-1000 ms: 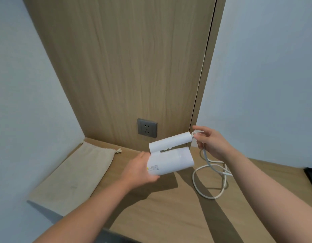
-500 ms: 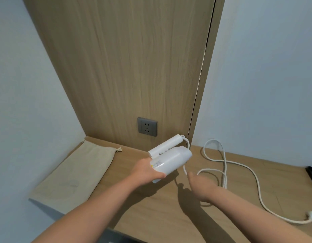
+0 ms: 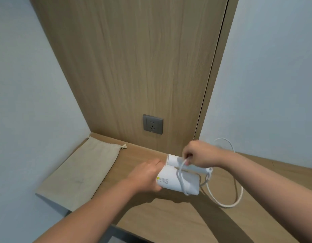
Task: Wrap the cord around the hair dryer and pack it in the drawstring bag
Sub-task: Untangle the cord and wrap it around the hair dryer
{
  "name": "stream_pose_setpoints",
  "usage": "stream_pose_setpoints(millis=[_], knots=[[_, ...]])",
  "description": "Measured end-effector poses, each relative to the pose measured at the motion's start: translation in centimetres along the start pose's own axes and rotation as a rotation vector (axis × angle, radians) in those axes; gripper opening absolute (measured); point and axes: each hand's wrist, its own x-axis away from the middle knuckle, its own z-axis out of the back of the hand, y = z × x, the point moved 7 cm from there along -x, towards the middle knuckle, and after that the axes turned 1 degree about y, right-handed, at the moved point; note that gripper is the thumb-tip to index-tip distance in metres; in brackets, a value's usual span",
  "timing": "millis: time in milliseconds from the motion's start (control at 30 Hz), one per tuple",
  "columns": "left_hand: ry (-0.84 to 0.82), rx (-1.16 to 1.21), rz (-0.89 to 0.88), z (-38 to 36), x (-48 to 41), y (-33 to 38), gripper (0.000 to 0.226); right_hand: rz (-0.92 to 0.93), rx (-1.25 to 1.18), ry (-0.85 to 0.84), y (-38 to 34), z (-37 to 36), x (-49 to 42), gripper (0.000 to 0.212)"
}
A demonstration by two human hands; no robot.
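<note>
A white folded hair dryer [image 3: 171, 181] is held just above the wooden shelf [image 3: 169, 218]. My left hand [image 3: 145, 176] grips its left end. My right hand [image 3: 198, 156] is over the folded handle and pinches the white cord [image 3: 180, 174], which makes one turn across the dryer's body. The rest of the cord loops loosely on the shelf to the right [image 3: 239, 195]. A flat beige drawstring bag [image 3: 85, 171] lies on the shelf's left side, apart from both hands.
A grey wall socket [image 3: 153, 124] sits in the wooden back panel above the shelf. Pale walls close in on the left and right. The shelf's front edge runs near the bottom of the view.
My right hand rose from the shelf with the cord and brought it over the dryer, laying one turn across the body. The dryer swung to lie level, and the loose cord shortened.
</note>
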Motion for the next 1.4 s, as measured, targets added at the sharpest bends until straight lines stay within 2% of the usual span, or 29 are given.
stream_pose_setpoints(millis=[67,100,233,300,367,467,567,633,700,800,933,1033,1133,1233,1300,1400], knots=[[0.025,-0.002,-0.060,0.3,-0.1,0.2,0.050,-0.072,-0.038,0.174,1.8,1.5,-0.7,0.018],[0.043,0.004,-0.085,0.6,-0.1,0.3,0.051,-0.099,-0.074,0.207,2.5,1.7,-1.0,0.022],[0.091,0.081,-0.133,1.6,-0.1,0.3,0.052,-0.090,-0.395,0.153,3.8,1.1,-1.5,0.012],[0.095,0.129,-0.125,1.5,0.0,0.1,0.055,-0.087,-0.462,0.083,4.1,0.4,-1.5,0.016],[0.102,0.168,-0.096,1.4,0.0,-0.3,0.057,-0.114,-0.434,0.017,4.5,-0.6,-1.6,0.026],[0.100,0.215,-0.035,1.2,-0.3,-0.8,0.061,-0.135,-0.390,0.031,4.6,-1.3,-1.6,0.046],[0.073,0.286,-0.025,1.0,-0.4,-0.6,0.083,-0.134,-0.383,0.062,4.3,-1.3,-1.5,0.053],[0.077,0.312,-0.004,1.0,-0.5,-0.6,0.098,-0.153,-0.422,0.063,4.7,-1.2,-1.7,0.067],[0.119,0.188,-0.012,1.2,-0.6,-0.6,0.103,-0.169,-0.453,0.072,5.1,-1.1,-2.0,0.073],[0.249,-0.099,-0.183,1.9,-1.0,0.8,0.110,-0.199,-0.500,0.078,5.2,-1.0,-2.4,0.066],[0.324,-0.262,-0.268,2.9,-1.8,2.0,0.131,-0.258,-0.548,0.085,5.3,-0.4,-2.5,0.048],[0.331,-0.290,-0.285,3.5,-1.9,2.1,0.131,-0.300,-0.520,0.015,5.4,-0.3,-2.7,0.052],[0.315,-0.247,-0.317,3.7,-1.8,2.0,0.116,-0.292,-0.516,-0.103,5.2,0.0,-2.7,0.063],[0.171,-0.076,-0.291,2.9,-1.6,1.4,0.112,-0.254,-0.649,-0.266,5.5,-0.2,-2.6,0.054],[0.062,0.049,-0.232,2.3,-1.4,1.4,0.108,-0.199,-0.802,-0.331,6.5,-0.8,-2.6,0.042],[0.021,0.200,-0.118,2.0,-1.1,1.7,0.103,-0.102,-1.125,-0.293,7.6,-1.8,-2.6,0.036]])
